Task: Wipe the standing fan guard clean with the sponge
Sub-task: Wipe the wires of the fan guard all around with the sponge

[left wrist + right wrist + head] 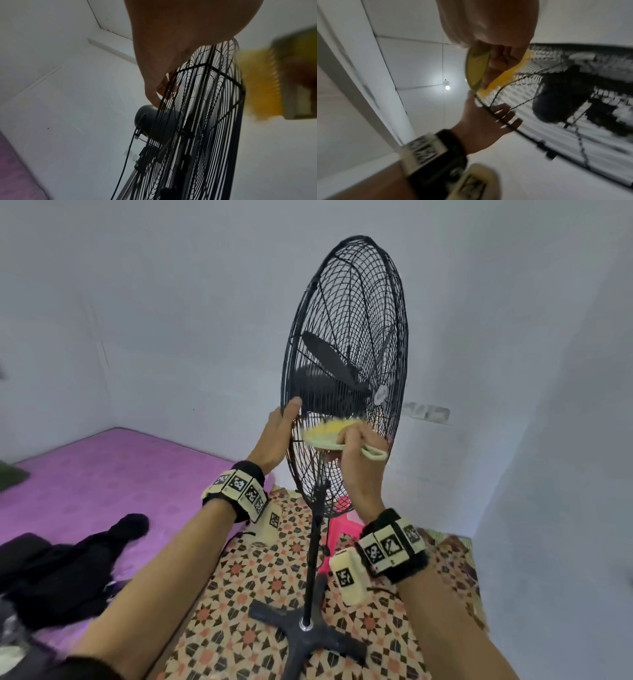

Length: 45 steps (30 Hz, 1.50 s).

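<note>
Stool (344, 520) behind fan pole (313, 553) | dark clothes (65, 566) on mattress (102, 474)

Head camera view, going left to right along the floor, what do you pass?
Purple mattress → dark clothes → left hand gripping the fan guard rim → yellow brush in the right hand → pink stool

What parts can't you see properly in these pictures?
- Left wrist view: the yellow cleaning tool is blurred and cut off by the right edge.
- Right wrist view: the fan guard is smeared by motion.
- Head view: the left hand fingers sit behind the guard wires.
</note>
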Motion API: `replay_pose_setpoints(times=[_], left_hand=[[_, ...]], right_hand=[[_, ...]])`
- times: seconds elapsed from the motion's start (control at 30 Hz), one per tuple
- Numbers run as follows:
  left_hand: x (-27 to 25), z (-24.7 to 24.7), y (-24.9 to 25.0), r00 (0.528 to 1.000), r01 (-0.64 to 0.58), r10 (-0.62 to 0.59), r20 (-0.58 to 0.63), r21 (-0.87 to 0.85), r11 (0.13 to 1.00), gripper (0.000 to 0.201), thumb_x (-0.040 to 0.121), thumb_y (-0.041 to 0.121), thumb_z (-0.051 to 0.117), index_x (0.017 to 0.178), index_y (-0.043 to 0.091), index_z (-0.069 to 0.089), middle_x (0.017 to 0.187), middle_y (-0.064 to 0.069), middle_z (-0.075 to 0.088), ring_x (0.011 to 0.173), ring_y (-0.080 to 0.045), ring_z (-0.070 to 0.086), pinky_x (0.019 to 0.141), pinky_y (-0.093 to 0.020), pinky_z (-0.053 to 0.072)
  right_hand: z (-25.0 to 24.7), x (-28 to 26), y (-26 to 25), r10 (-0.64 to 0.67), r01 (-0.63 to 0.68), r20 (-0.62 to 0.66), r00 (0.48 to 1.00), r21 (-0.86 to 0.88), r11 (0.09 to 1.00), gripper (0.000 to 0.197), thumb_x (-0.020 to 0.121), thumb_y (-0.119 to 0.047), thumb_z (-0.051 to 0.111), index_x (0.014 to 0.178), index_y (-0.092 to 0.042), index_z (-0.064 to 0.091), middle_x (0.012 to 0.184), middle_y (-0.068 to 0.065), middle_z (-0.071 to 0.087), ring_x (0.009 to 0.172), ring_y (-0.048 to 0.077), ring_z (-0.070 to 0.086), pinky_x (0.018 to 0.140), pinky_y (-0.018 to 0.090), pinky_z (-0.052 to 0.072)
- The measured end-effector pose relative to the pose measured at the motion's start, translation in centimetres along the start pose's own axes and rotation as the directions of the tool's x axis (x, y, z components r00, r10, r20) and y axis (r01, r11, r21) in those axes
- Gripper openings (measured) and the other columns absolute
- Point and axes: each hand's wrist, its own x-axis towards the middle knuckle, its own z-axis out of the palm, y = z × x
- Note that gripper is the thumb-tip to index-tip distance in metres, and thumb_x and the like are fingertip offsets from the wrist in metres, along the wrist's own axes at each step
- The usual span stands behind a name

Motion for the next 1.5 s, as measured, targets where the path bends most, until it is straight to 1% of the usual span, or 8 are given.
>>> replay_pose_setpoints(times=[0.17, 0.33, 0.53, 0.73, 0.9, 1.17, 1.33, 1.5], left_hand=[[-1.9, -0.8, 1.9, 0.997, 0.036, -0.034, 0.074, -0.026, 0.999, 0.116, 0.073, 0.103, 0.033, 0.162, 0.028, 0.03, 0.166, 0.0, 0.031, 0.151, -0.018, 0.033, 0.125, -0.054, 0.022], [-2.7, -0.5, 2.6, 0.995, 0.039, -0.037, 0.096, -0.01, 0.999, 0.119, 0.072, 0.104, 0.031, 0.163, 0.027, 0.027, 0.168, 0.0, 0.026, 0.152, -0.016, 0.028, 0.127, -0.048, 0.018], [-3.3, 1.5, 3.8, 0.994, -0.087, 0.087, 0.058, -0.005, 0.996, 0.026, 0.107, 0.061, 0.031, 0.109, 0.042, 0.048, 0.113, 0.024, 0.047, 0.103, 0.014, 0.046, 0.116, -0.036, 0.033], [-2.5, 0.7, 2.0, 0.991, 0.049, -0.051, 0.12, 0.019, 0.999, 0.11, 0.074, 0.103, 0.031, 0.162, 0.036, 0.027, 0.169, 0.01, 0.017, 0.154, -0.011, 0.019, 0.127, -0.051, 0.006], [-1.7, 0.2, 1.1, 0.984, 0.073, -0.068, 0.164, -0.025, 0.997, 0.107, 0.075, 0.103, 0.033, 0.163, 0.045, 0.015, 0.173, 0.013, 0.008, 0.159, -0.01, 0.01, 0.128, -0.057, 0.01], [-1.6, -0.6, 1.8, 0.977, 0.064, -0.051, 0.206, -0.057, 0.996, 0.114, 0.076, 0.1, 0.041, 0.161, 0.025, 0.03, 0.164, -0.004, 0.033, 0.15, -0.021, 0.036, 0.127, -0.05, 0.024], [-1.3, -0.6, 1.0, 0.982, 0.093, -0.084, 0.168, -0.047, 0.995, 0.11, 0.075, 0.102, 0.038, 0.162, 0.035, 0.028, 0.166, 0.003, 0.031, 0.152, -0.014, 0.032, 0.127, -0.053, 0.021], [-1.7, 0.0, 1.4, 0.989, 0.085, -0.081, 0.123, -0.029, 0.996, 0.111, 0.074, 0.104, 0.034, 0.161, 0.035, 0.026, 0.167, 0.001, 0.029, 0.153, -0.019, 0.029, 0.127, -0.055, 0.019]], right_hand=[[2.2, -3.4, 0.4, -0.133, 0.139, 0.071, 0.989, -0.086, 0.987, 0.026, 0.098, -0.009, 0.051, 0.074, -0.005, 0.061, 0.066, 0.004, 0.061, 0.055, 0.029, 0.06, 0.047, 0.05, 0.051], [1.9, -4.8, -0.2, -0.178, 0.194, 0.142, 0.974, -0.103, 0.976, 0.023, 0.096, 0.004, 0.054, 0.075, 0.001, 0.063, 0.061, 0.003, 0.059, 0.047, 0.005, 0.052, 0.044, 0.016, 0.039], [-0.4, -1.6, 1.1, -0.159, 0.118, -0.292, 0.943, -0.153, 0.981, 0.028, 0.097, 0.0, 0.052, 0.071, -0.005, 0.059, 0.056, -0.006, 0.056, 0.042, 0.006, 0.047, 0.037, 0.027, 0.038], [1.0, -4.4, 0.1, -0.306, 0.295, -0.029, 0.952, -0.2, 0.935, 0.027, 0.096, 0.005, 0.054, 0.072, -0.006, 0.062, 0.057, -0.003, 0.056, 0.044, 0.006, 0.047, 0.038, 0.027, 0.036], [-1.2, -1.6, 1.6, -0.24, 0.188, -0.244, 0.94, -0.219, 0.957, 0.028, 0.095, 0.0, 0.053, 0.071, -0.013, 0.06, 0.058, -0.003, 0.058, 0.046, 0.014, 0.052, 0.039, 0.049, 0.042], [0.5, -6.1, 6.1, -0.355, 0.378, 0.133, 0.926, -0.288, 0.88, 0.021, 0.102, -0.011, 0.048, 0.085, -0.017, 0.059, 0.06, -0.008, 0.054, 0.041, 0.008, 0.049, 0.032, 0.034, 0.037], [-2.0, -9.8, 12.0, -0.141, 0.173, 0.113, 0.984, -0.373, 0.912, 0.024, 0.099, -0.015, 0.047, 0.079, -0.024, 0.057, 0.055, -0.009, 0.053, 0.039, 0.008, 0.043, 0.032, 0.03, 0.033], [-0.4, -6.1, 6.4, -0.375, 0.398, 0.139, 0.917, -0.219, 0.891, 0.022, 0.096, -0.005, 0.049, 0.079, -0.009, 0.061, 0.059, -0.004, 0.055, 0.043, 0.008, 0.046, 0.037, 0.025, 0.032]])
